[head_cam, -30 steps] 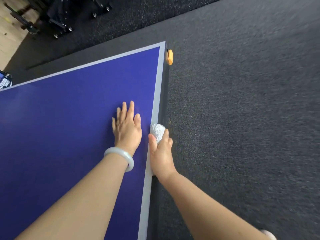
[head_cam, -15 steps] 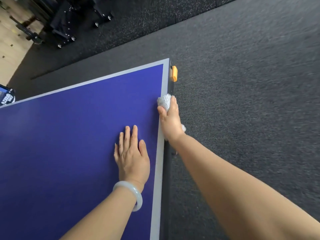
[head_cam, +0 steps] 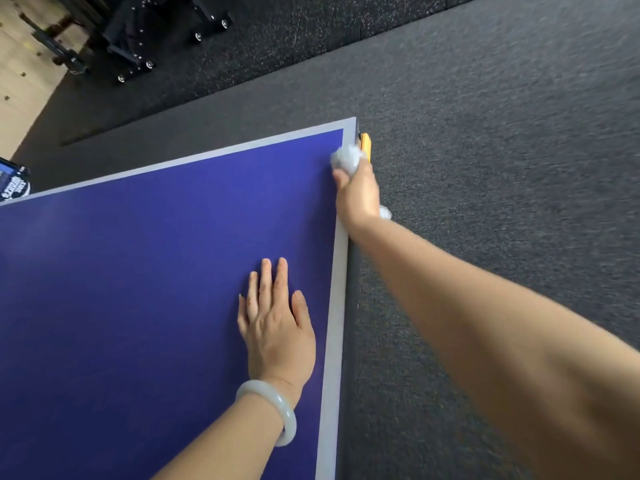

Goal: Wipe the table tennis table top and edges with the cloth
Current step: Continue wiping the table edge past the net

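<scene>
White cloth (head_cam: 346, 159) is recorded bunched at the far end of the right edge of the counter (head_cam: 138, 271), just short of the corner, touching the grey border (head_cam: 337, 289) and just beside an orange corner fitting (head_cam: 365, 145). It is gripped by the right hand (head_cam: 358, 195), whose fingers are curled round it over the edge. A wad is seen ahead of the fingers and a small tail behind the heel of the hand, so the long axis is read as running along the edge, pointing to the far corner. The cloth is blurred and its folds cannot be told. The left hand (head_cam: 277, 327) is laid flat, palm down, on the blue surface, fingers straight and nearly together, pointing away; it is near the border, not on it, and nothing is held. A pale bangle (head_cam: 277, 407) is worn on that wrist. Dark grey carpet (head_cam: 502, 168) is noted beside the counter.
</scene>
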`<state>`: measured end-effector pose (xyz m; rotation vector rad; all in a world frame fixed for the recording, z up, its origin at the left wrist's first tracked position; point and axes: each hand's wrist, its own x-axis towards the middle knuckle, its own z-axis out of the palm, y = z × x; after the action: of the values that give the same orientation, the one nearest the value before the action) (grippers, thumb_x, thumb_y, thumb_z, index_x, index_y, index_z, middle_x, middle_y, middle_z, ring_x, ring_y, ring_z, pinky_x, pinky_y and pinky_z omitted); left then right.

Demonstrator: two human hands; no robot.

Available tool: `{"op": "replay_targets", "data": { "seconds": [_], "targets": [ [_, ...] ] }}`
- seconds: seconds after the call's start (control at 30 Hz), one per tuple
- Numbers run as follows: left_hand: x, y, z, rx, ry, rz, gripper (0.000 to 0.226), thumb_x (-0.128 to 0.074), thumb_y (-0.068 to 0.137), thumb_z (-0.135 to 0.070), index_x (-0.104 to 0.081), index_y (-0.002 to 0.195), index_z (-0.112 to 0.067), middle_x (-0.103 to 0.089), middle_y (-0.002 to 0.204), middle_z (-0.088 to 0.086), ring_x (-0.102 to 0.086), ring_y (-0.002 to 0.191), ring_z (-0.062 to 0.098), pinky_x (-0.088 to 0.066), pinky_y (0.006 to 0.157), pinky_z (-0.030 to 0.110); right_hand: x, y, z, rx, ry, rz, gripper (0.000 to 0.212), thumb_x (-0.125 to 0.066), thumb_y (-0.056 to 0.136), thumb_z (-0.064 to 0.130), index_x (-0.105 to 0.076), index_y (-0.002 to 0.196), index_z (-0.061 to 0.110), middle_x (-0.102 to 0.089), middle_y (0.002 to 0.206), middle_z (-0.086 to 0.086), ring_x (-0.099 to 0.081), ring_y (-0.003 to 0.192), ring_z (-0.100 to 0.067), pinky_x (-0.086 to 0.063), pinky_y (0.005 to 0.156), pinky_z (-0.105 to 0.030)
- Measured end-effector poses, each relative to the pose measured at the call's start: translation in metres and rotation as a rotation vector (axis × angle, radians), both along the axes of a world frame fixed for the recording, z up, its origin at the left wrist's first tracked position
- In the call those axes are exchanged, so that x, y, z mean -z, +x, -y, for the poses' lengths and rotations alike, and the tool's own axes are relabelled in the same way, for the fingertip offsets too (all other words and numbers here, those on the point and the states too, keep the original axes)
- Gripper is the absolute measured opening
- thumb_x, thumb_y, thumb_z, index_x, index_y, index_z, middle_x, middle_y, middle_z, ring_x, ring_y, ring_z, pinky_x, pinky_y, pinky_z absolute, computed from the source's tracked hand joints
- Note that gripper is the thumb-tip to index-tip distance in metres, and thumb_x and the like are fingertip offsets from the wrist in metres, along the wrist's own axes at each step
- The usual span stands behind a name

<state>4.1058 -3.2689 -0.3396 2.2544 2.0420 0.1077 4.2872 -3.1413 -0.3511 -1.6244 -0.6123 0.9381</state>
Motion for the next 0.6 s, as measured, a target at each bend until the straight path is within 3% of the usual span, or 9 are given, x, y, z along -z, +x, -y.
{"op": "replay_targets", "data": {
  "seconds": [0.07, 0.17, 0.23, 0.33, 0.4, 0.47, 0.53, 0.6],
  "targets": [
    [0.0, 0.0, 0.0, 0.002, -0.004, 0.0, 0.056, -0.01, 0.1, -0.044, -0.006, 0.156, -0.04, 0.002, 0.164, -0.018, 0.007, 0.151, 0.006, 0.001, 0.123, 0.036, -0.007, 0.015, -0.017, 0.124, 0.047, -0.023, 0.042, -0.045, 0.104, 0.015, -0.039, 0.145, 0.005, -0.052, 0.14, -0.012, -0.049, 0.129, -0.026, -0.034, 0.097, -0.025],
    [0.0, 0.0, -0.001, -0.003, -0.009, 0.003, 0.057, -0.009, 0.099, -0.044, -0.007, 0.156, -0.04, 0.002, 0.164, -0.019, 0.007, 0.151, 0.006, 0.0, 0.124, 0.037, -0.006, 0.021, -0.03, 0.019, 0.017, 0.02, 0.054, -0.043, 0.107, 0.028, -0.026, 0.153, 0.006, -0.034, 0.157, -0.009, -0.031, 0.145, -0.023, -0.022, 0.117, -0.033],
    [0.0, 0.001, -0.001, 0.0, -0.006, 0.008, 0.058, -0.008, 0.098, -0.045, -0.006, 0.156, -0.039, 0.002, 0.164, -0.018, 0.007, 0.151, 0.006, 0.0, 0.124, 0.038, -0.005, 0.018, -0.021, -0.083, 0.023, 0.016, 0.063, -0.043, 0.106, 0.033, -0.015, 0.158, 0.009, -0.021, 0.164, -0.006, -0.018, 0.151, -0.02, -0.016, 0.122, -0.037],
    [0.0, 0.002, -0.001, 0.006, 0.004, 0.011, 0.059, -0.007, 0.098, -0.045, -0.008, 0.156, -0.039, 0.001, 0.164, -0.017, 0.006, 0.151, 0.007, -0.002, 0.124, 0.04, 0.004, 0.001, 0.026, -0.09, 0.11, -0.085, 0.058, -0.045, 0.106, 0.032, -0.023, 0.157, 0.018, -0.033, 0.16, -0.001, -0.031, 0.146, -0.016, -0.022, 0.118, -0.026],
    [0.001, 0.002, -0.001, 0.002, 0.002, 0.01, 0.058, -0.01, 0.099, -0.044, -0.009, 0.157, -0.038, -0.001, 0.164, -0.017, 0.005, 0.151, 0.007, -0.003, 0.124, 0.04, 0.016, -0.022, 0.065, -0.099, 0.089, -0.142, 0.057, -0.045, 0.105, 0.037, -0.027, 0.156, 0.017, -0.035, 0.159, -0.002, -0.032, 0.146, -0.017, -0.022, 0.121, -0.032],
    [0.001, 0.002, 0.0, -0.002, 0.005, 0.004, 0.057, -0.013, 0.1, -0.042, -0.011, 0.157, -0.037, -0.002, 0.165, -0.016, 0.003, 0.152, 0.008, -0.004, 0.124, 0.041, 0.023, -0.036, 0.079, -0.127, 0.047, -0.123, 0.063, -0.044, 0.105, 0.039, -0.02, 0.158, 0.017, -0.023, 0.164, -0.003, -0.021, 0.151, -0.017, -0.015, 0.124, -0.037],
    [0.0, 0.002, 0.0, -0.002, 0.009, 0.0, 0.055, -0.012, 0.102, -0.041, -0.011, 0.157, -0.036, -0.002, 0.165, -0.015, 0.002, 0.152, 0.008, -0.005, 0.124, 0.041, 0.021, -0.026, 0.056, -0.116, -0.001, -0.085, 0.064, -0.043, 0.106, 0.036, -0.013, 0.16, 0.018, -0.016, 0.166, -0.005, -0.016, 0.151, -0.023, -0.012, 0.124, -0.04],
    [-0.001, 0.003, 0.0, 0.002, 0.017, -0.002, 0.056, -0.005, 0.101, -0.045, -0.01, 0.156, -0.036, -0.002, 0.164, -0.016, 0.002, 0.152, 0.009, -0.004, 0.124, 0.04, 0.012, -0.005, 0.016, -0.109, -0.04, -0.076, 0.062, -0.043, 0.106, 0.034, -0.015, 0.159, 0.018, -0.021, 0.163, -0.009, -0.025, 0.147, -0.031, -0.018, 0.121, -0.046]
  ]
}}
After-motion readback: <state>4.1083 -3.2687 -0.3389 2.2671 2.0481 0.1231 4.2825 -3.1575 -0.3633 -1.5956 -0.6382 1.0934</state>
